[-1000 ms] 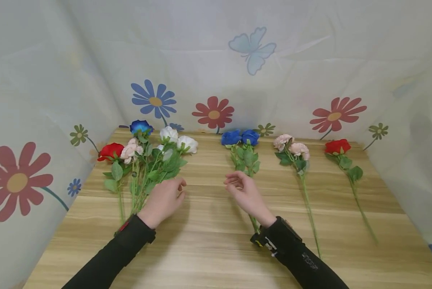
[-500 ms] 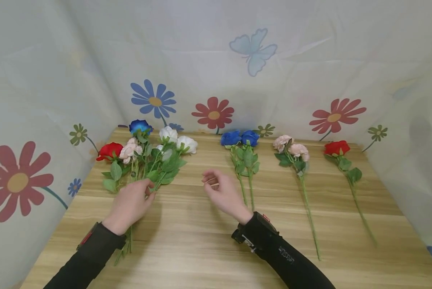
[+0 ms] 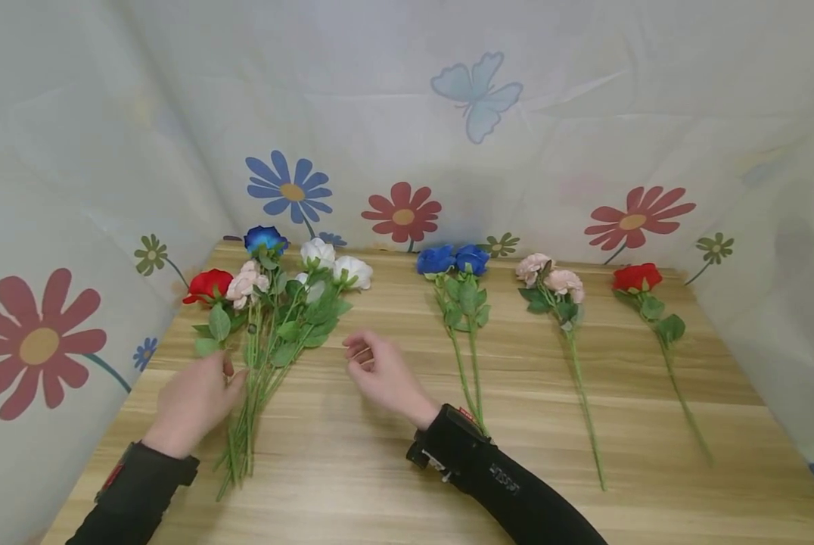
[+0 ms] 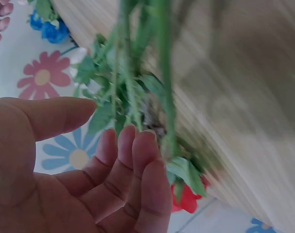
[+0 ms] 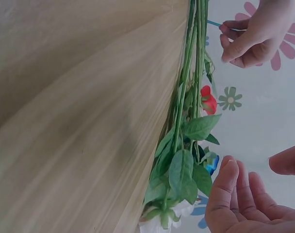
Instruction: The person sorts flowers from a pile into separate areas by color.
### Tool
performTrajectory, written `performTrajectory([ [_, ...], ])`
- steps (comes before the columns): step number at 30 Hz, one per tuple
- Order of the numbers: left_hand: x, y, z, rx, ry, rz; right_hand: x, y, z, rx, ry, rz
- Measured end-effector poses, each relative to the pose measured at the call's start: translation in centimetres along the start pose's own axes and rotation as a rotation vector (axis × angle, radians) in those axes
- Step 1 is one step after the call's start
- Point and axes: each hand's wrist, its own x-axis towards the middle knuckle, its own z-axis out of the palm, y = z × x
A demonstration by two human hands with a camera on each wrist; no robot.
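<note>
On the left of the table lies a loose bunch of artificial flowers: a red rose (image 3: 209,286), a pale pink flower (image 3: 246,284), a blue rose (image 3: 265,239) and white roses (image 3: 352,272). Their green stems (image 3: 246,424) run toward the near edge. Beside these stems, on their left, is my left hand (image 3: 194,401), fingers loosely bent, thumb apart, with nothing held. In the left wrist view, stems pass just beyond its fingertips (image 4: 146,141). My right hand (image 3: 386,375) hovers right of the bunch, fingers relaxed and holding nothing.
Further right lie two blue roses (image 3: 453,260), pale pink flowers (image 3: 550,278) and a single red rose (image 3: 637,278), stems toward the near edge. A flower-printed white sheet (image 3: 380,113) walls the wooden table (image 3: 352,469) at back and sides.
My left hand has moved left across the bunch to the far side of its stems. My right hand has moved left, away from the blue roses. The flowers lie where they were.
</note>
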Motion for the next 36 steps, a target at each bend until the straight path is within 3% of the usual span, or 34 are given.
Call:
performTrajectory([
  [12, 0.4, -3.2, -0.1, -0.008, -0.145, -0.114, 0.0, -0.1, 0.6, 0.076, -0.034, 0.026],
  [21, 0.3, -3.8, 0.4, -0.055, -0.237, -0.096, 0.0, -0.3, 0.8, 0.34, -0.073, 0.196],
  [32, 1.0, -4.7, 0.9, -0.162, -0.297, -0.096, -0.5, -0.4, 1.1, 0.398, -0.101, 0.212],
  [36, 1.2, -5.2, 1.2, -0.261, -0.301, -0.1, -0.6, -0.6, 1.1, 0.41, -0.107, 0.216],
])
